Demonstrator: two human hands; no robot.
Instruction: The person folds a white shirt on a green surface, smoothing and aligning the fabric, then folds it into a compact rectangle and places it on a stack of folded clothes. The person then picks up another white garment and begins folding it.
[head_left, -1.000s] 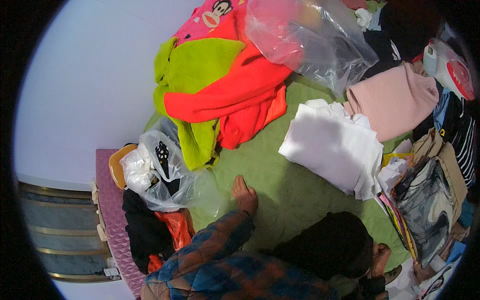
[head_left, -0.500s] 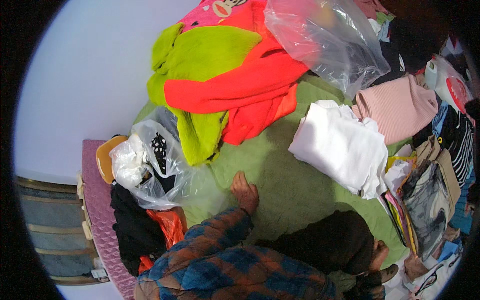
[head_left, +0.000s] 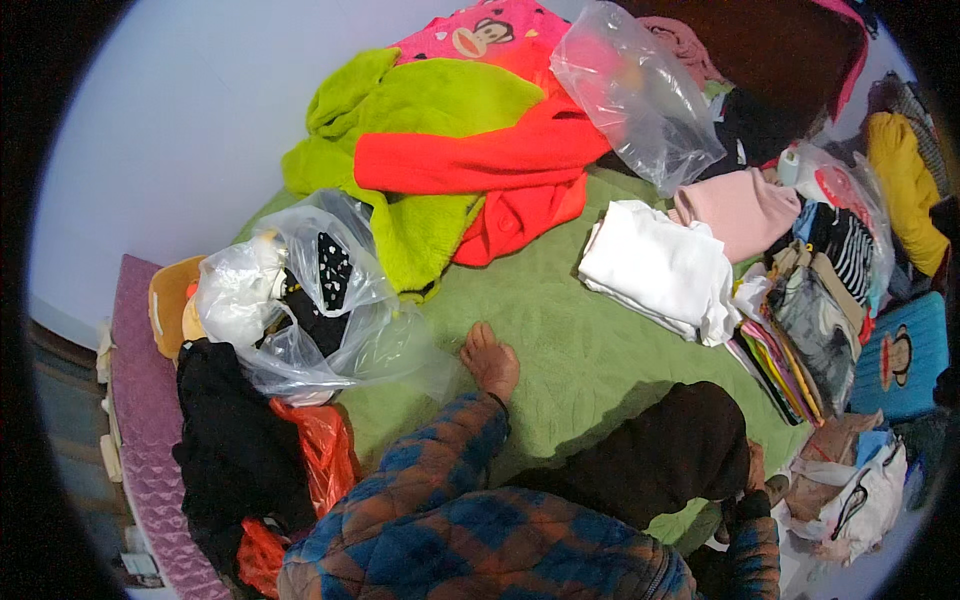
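My left hand [head_left: 490, 362] rests on the green bedspread [head_left: 570, 330], fingers stretched out and holding nothing. Nearest to it on the left lies a clear plastic bag [head_left: 375, 345] with white and black-patterned items in it. My right hand [head_left: 755, 466] is down beside my dark-trousered knee, partly hidden, so its fingers do not show. Beyond it lie a stack of folded clothes [head_left: 785, 375], a folded white garment [head_left: 655, 270] and a folded pink knit [head_left: 745, 212]. Ahead of my left hand, a red garment [head_left: 480, 160] overlaps a lime-green fleecy one [head_left: 430, 100].
A second clear bag [head_left: 635, 110] lies at the far side. Black clothing [head_left: 240, 450] and a red plastic bag [head_left: 320, 450] are at left, by the purple quilted edge [head_left: 150, 400]. A blue monkey-print item [head_left: 900, 355] and crumpled clothes [head_left: 850, 490] sit at right.
The view has shifted, bringing more of the right side into sight. My left hand stays on the bedspread with its fingers more spread. My right hand remains by the knee, its fingers now less visible.
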